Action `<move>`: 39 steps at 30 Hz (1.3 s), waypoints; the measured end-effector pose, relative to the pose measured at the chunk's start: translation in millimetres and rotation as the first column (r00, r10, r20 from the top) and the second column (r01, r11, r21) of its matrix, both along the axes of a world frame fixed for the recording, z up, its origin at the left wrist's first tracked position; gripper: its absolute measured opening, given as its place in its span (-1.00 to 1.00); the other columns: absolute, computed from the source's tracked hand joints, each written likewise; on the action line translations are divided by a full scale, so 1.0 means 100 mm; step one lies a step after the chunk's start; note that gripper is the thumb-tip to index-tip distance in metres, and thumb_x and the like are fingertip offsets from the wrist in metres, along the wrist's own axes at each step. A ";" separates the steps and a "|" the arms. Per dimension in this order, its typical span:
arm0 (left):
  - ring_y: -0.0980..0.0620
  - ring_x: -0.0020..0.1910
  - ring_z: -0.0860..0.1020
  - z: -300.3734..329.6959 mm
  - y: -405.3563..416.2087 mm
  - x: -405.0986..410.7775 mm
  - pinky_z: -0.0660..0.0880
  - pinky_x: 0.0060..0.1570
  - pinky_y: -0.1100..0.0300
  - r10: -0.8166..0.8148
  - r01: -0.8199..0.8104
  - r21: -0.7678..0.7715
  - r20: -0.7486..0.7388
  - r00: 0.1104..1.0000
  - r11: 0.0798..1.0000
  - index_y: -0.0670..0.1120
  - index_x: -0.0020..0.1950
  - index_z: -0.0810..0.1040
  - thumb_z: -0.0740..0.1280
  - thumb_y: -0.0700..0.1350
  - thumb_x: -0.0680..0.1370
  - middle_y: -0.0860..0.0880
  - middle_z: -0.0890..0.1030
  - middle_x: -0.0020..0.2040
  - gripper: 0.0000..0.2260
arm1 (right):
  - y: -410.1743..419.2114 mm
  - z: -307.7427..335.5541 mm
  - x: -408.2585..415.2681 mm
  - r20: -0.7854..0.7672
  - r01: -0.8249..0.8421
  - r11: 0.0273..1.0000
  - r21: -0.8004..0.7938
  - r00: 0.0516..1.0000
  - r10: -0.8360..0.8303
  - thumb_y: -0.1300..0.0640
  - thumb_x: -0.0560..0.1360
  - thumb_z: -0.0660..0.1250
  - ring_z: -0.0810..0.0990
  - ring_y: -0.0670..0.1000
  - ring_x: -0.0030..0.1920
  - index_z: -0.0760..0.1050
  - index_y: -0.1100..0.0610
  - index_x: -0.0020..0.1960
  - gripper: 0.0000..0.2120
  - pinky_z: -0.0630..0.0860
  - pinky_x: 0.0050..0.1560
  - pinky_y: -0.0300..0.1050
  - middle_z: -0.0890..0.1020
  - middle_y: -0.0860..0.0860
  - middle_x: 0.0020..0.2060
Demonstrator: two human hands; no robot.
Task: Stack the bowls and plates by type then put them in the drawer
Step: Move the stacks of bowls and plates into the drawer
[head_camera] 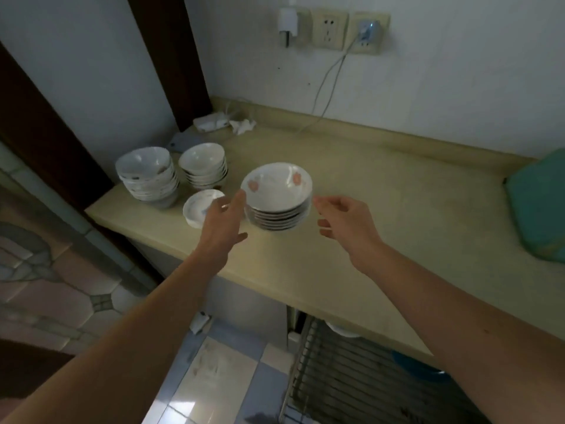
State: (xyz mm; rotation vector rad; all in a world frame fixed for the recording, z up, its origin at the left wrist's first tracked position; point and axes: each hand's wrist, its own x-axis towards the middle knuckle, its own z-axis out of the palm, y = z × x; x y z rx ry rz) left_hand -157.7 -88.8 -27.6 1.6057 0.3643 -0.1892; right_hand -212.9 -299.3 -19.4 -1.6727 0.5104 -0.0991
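A stack of several white plates with pink flower prints [276, 194] stands on the beige counter [382, 191]. My left hand [224, 220] is at the stack's left side, fingers apart, thumb near the top rim. My right hand [344, 220] is open just to the right of the stack, fingertips close to its edge. Neither hand clearly grips it. Further left stand two stacks of white bowls, a larger stack of bowls [146, 175] and a smaller stack of bowls [203, 165]. A single small bowl with blue marks [198, 206] sits partly behind my left hand.
Below the counter a pulled-out wire drawer rack [351, 381] holds a white dish [342, 330] and something blue [419, 368]. A teal object [541, 209] lies at the counter's right end. A charger, cable and crumpled tissue [241, 125] lie at the back left corner.
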 end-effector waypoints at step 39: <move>0.09 -0.14 0.69 0.26 -0.52 -0.22 0.67 -0.22 0.04 -0.568 0.571 -0.022 0.082 0.819 0.820 0.14 0.12 0.60 0.22 0.09 0.62 0.02 0.66 0.05 -0.81 | -0.41 0.11 -0.78 -0.086 0.189 0.882 0.432 0.982 -0.168 -0.12 0.63 0.28 0.75 0.17 -0.09 0.76 -0.02 -0.10 -0.66 0.68 -0.14 0.21 0.76 0.02 -0.09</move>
